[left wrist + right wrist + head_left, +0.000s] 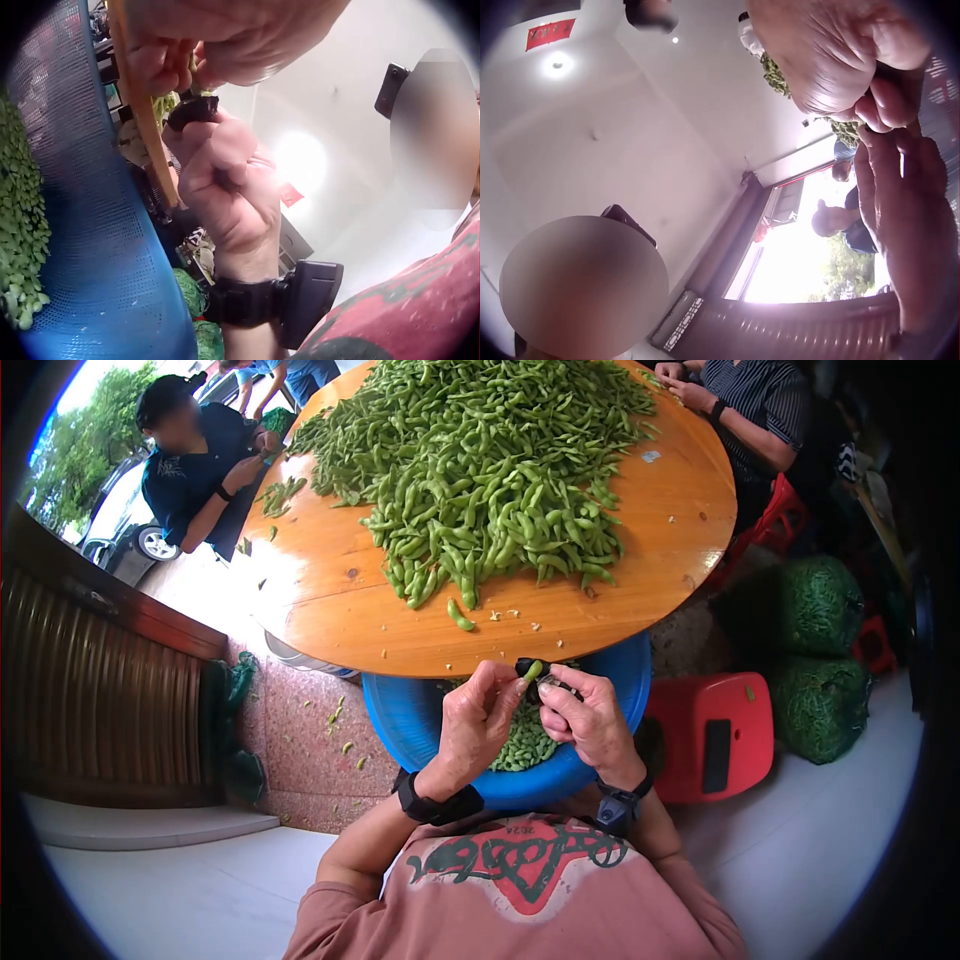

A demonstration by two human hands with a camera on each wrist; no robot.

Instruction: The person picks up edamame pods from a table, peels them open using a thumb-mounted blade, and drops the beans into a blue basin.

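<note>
A green soybean pod (534, 671) is held up between both hands, over the blue basket (385, 725). My left hand (470, 725) pinches it between thumb and fingertips. From the other side my right hand (592, 722), fingers curled, grips it at the tips. A black cover (193, 112) wraps a fingertip of the right hand and sits against the pod in the left wrist view. Shelled green beans (525, 745) lie in the basket below. In the right wrist view the hands hide most of the pod.
A large heap of pods (490, 480) covers much of the wooden table (340, 600). One loose pod (460, 615) lies near its edge. A red stool (745, 745) and filled green net bags (822, 700) stand at right. Other people sit around the table.
</note>
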